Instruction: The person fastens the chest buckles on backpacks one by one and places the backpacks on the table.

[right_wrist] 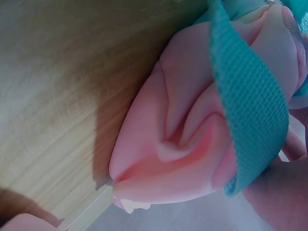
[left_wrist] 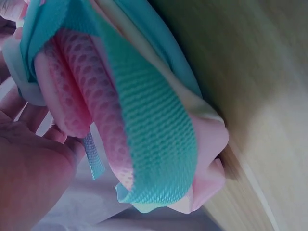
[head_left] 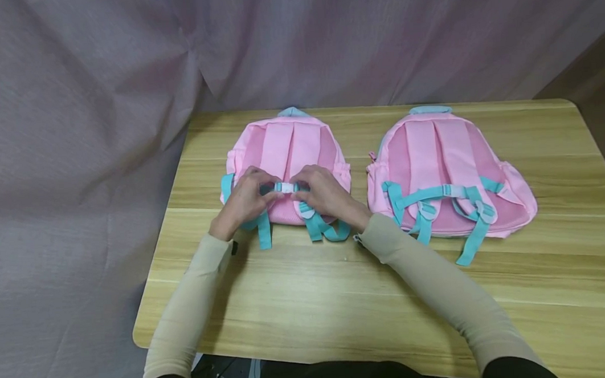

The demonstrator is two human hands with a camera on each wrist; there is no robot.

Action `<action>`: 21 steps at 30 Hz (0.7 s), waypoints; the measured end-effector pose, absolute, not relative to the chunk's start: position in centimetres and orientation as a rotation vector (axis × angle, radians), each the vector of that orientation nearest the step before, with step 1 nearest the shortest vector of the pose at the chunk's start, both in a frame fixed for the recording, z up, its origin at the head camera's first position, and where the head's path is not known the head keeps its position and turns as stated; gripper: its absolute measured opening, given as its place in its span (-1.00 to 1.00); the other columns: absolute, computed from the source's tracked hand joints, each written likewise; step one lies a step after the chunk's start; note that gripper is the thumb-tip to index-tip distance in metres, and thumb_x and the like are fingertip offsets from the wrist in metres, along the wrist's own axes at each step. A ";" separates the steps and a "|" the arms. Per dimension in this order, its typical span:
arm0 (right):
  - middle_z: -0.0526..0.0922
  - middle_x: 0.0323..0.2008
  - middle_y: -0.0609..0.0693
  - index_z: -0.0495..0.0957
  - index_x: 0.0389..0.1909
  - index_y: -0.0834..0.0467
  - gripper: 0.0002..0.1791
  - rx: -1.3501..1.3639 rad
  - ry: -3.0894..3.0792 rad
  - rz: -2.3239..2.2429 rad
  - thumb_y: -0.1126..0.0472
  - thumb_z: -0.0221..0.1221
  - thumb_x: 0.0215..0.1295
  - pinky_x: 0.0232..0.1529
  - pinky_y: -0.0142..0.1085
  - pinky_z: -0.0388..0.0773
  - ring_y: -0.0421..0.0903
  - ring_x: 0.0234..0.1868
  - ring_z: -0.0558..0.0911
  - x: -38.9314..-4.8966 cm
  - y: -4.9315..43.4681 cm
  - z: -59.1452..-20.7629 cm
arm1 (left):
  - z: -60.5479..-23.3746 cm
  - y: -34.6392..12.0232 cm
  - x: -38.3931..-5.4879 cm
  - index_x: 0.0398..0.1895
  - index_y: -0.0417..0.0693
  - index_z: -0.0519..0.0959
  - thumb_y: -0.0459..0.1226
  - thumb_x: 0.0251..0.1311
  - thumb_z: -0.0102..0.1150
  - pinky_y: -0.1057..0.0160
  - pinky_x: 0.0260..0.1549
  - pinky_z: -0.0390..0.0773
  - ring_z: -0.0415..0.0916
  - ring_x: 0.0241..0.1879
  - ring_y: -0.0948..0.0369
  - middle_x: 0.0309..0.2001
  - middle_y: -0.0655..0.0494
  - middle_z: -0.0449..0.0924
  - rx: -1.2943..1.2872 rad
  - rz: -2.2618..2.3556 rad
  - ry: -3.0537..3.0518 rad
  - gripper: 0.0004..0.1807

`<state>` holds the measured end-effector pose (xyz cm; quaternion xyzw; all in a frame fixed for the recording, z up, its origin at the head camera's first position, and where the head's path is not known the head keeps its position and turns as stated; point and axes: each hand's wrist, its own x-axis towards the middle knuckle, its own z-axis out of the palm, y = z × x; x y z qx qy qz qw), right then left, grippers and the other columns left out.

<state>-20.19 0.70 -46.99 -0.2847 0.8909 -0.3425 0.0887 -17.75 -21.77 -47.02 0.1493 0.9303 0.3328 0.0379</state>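
Where grey-mauve cloth (head_left: 74, 138) hangs behind and to the left, a pale wooden table (head_left: 339, 301), wide, grain running left to right. On it, 2 pink backpacks, both strap side up, side by side, a bare strip of wood between them. To the right, second backpack (head_left: 447, 170), untouched, its teal chest strap (head_left: 436, 193) already joined across both shoulder straps, loose teal ends trailing toward the near edge. To the left, first backpack (head_left: 285, 161), near the far edge, teal handle at its top, teal webbing (head_left: 320, 228) spilling from its lower end onto the wood. Over its middle, both hands, beige sleeves (head_left: 430, 279) reaching in from the near side. Left hand (head_left: 244, 200) curled, fingers pinching 1 end of the white chest buckle (head_left: 285, 187); right hand (head_left: 323, 196) curled likewise, pinching the other end, knuckles up. Buckle between the 2 sets of fingertips, level with the shoulder straps; whether fully clicked together, cannot tell. From the left wrist view, close and blurred: teal webbing looped over pink mesh padding (left_wrist: 77, 82). From the right wrist view: bunched pink fabric under a teal band.
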 end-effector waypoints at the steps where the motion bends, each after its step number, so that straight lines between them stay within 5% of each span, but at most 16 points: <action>1: 0.80 -0.01 0.16 0.78 0.16 0.23 -0.64 -0.846 2.652 -1.018 0.22 0.46 0.40 0.12 -0.05 0.67 0.06 -0.01 0.68 -20.2 0.7 -47.0 | -47.0 -21.8 -17.8 0.12 -0.19 0.79 -0.24 0.36 0.50 -0.10 0.33 0.55 0.50 0.22 -0.06 0.01 -0.16 0.81 0.459 1.016 2.853 -0.66; 6: 0.82 0.00 0.16 0.78 0.14 0.23 -0.65 -0.833 2.645 -1.022 0.20 0.46 0.40 0.18 -0.03 0.68 0.08 0.04 0.72 -20.3 0.8 -47.1 | -46.9 -21.8 -17.8 0.12 -0.18 0.79 -0.28 0.33 0.52 -0.10 0.30 0.56 0.52 0.20 -0.07 0.02 -0.15 0.82 0.471 1.027 2.843 -0.67; 21: 0.80 0.11 0.19 0.74 0.22 0.23 -0.58 -0.728 2.626 -1.133 0.08 0.39 0.50 0.29 0.04 0.65 0.13 0.16 0.70 -19.7 2.1 -45.9 | -46.9 -22.7 -17.5 0.45 -0.09 0.58 -0.13 0.23 0.62 -0.11 0.28 0.60 0.52 0.24 -0.06 0.22 -0.13 0.74 0.474 1.098 2.853 -0.27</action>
